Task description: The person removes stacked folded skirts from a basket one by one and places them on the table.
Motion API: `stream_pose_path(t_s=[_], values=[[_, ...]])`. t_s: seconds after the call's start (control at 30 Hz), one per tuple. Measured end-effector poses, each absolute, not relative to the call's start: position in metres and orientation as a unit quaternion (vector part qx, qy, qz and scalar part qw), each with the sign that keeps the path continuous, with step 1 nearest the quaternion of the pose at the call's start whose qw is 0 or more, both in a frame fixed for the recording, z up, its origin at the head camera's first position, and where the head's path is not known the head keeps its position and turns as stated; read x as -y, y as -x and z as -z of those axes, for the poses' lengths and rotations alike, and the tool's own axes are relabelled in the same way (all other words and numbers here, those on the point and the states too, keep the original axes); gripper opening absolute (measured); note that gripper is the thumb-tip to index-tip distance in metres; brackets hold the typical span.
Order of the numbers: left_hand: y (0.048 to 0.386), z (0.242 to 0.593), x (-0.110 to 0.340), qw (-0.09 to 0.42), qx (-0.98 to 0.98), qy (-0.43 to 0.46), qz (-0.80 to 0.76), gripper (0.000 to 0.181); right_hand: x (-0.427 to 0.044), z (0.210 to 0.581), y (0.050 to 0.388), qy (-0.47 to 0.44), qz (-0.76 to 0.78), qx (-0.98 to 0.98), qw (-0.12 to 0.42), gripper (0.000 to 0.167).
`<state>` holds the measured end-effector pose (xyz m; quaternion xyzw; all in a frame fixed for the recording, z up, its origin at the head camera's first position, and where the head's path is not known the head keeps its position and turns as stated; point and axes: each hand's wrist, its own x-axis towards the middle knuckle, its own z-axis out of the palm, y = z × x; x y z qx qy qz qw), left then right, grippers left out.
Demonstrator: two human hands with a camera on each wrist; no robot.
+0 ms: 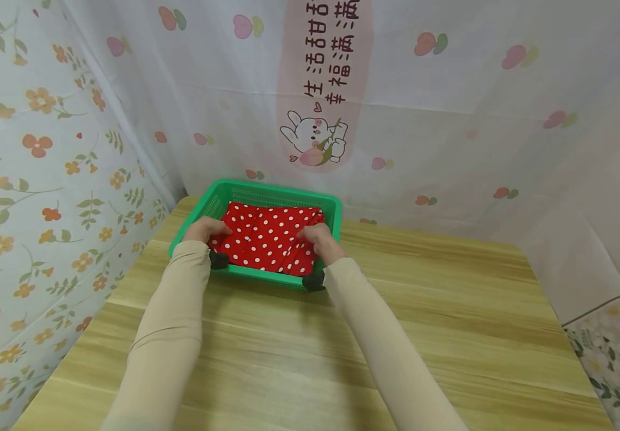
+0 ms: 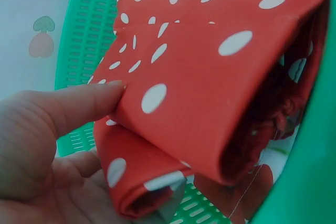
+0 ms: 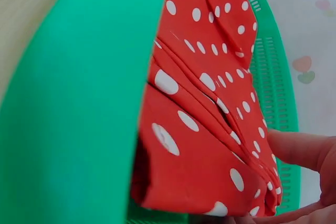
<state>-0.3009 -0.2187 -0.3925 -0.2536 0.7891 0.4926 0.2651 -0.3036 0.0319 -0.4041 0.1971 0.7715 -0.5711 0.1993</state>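
Note:
A folded red cloth with white dots point(image 1: 267, 236) lies inside a green plastic basket point(image 1: 258, 273). At its left end my left hand point(image 1: 206, 229) grips the cloth; in the left wrist view the thumb of that hand point(image 2: 58, 145) lies on the folded cloth point(image 2: 184, 87) with the other fingers beneath it. My right hand point(image 1: 322, 239) holds the right end. The right wrist view shows this hand point(image 3: 304, 166) with its thumb against the edge of the cloth point(image 3: 210, 145) and fingers partly hidden under it.
The basket stands at the back left of a wooden table point(image 1: 423, 311), close to a white printed curtain point(image 1: 396, 131). A flowered curtain point(image 1: 35, 179) hangs along the left side. The basket's near wall point(image 3: 79, 87) rises close beside the cloth in the right wrist view.

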Motion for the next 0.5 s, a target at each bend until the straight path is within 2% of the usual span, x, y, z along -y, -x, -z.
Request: stream_pose_path(t_s=[0.23,0.5], values=[[0.2990,0.3937,0.2178,0.252,-0.801,0.228,-0.492,0.056,-0.0317,0.4065,0.3050,-0.213,0.566,-0.779,0.163,0.041],[0.2956,0.3944,0.2155,0.237,-0.810,0.225,-0.487,0.055,-0.0264,0.4058,0.3045,-0.227,0.553,-0.782,0.177,0.044]])
